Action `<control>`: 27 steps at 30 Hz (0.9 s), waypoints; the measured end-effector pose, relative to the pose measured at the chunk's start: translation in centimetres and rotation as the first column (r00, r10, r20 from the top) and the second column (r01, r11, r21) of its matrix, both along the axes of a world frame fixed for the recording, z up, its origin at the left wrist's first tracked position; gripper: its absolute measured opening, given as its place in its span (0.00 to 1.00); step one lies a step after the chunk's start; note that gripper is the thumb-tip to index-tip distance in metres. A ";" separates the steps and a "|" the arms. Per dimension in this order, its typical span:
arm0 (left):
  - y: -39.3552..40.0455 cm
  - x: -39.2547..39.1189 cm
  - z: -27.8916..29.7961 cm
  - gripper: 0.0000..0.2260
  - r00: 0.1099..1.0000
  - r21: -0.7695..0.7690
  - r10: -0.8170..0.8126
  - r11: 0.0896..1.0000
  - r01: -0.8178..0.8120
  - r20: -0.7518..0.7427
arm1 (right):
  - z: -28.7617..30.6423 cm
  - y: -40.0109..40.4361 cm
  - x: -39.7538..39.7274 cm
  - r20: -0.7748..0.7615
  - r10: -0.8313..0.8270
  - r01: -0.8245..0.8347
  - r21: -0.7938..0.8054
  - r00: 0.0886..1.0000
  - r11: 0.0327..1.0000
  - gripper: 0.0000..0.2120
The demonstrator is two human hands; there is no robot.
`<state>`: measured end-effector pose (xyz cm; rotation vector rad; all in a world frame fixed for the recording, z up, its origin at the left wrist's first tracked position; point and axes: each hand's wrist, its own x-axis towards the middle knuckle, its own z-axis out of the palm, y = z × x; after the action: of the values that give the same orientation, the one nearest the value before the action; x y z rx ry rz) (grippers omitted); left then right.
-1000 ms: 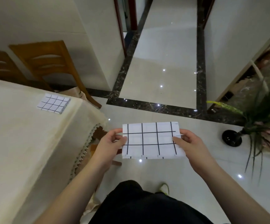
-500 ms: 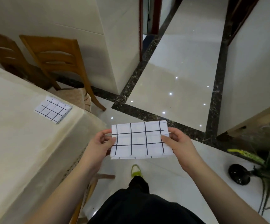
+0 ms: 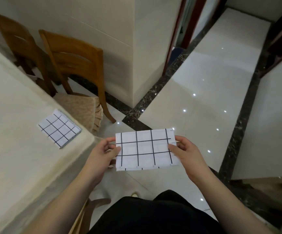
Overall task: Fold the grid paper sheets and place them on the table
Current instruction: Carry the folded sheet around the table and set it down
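I hold a folded white sheet of grid paper point(image 3: 146, 149) with black lines in the air, over the floor just right of the table corner. My left hand point(image 3: 103, 154) pinches its left edge and my right hand point(image 3: 185, 152) pinches its right edge. A second folded grid paper point(image 3: 59, 128) lies flat near the corner of the table point(image 3: 15, 149), which wears a cream cloth.
Two wooden chairs point(image 3: 72, 65) stand behind the table against a white wall, the nearer one with a beige cushion point(image 3: 82, 108). Glossy tiled floor with dark marble strips point(image 3: 238, 132) spreads to the right. A doorway point(image 3: 182, 31) opens at the back. Another chair's frame point(image 3: 87, 210) shows below the table edge.
The view has swung left and the plant has left the frame. The sheet held by both hands has drawn closer to the table corner. The grip on it looks the same.
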<state>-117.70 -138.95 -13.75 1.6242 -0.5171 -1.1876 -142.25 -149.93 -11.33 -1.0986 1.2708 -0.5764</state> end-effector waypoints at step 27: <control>-13.2 8.2 0.0 0.13 0.696 0.059 0.718 0.695 -0.716 -0.011 | -0.7 -27.6 25.2 -0.033 0.751 -0.751 0.002 0.660 0.660 0.13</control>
<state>-109.51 -152.12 -13.79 1.6120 0.1950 -0.6198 -117.09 -177.49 -12.07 -1.5203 0.7136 0.0783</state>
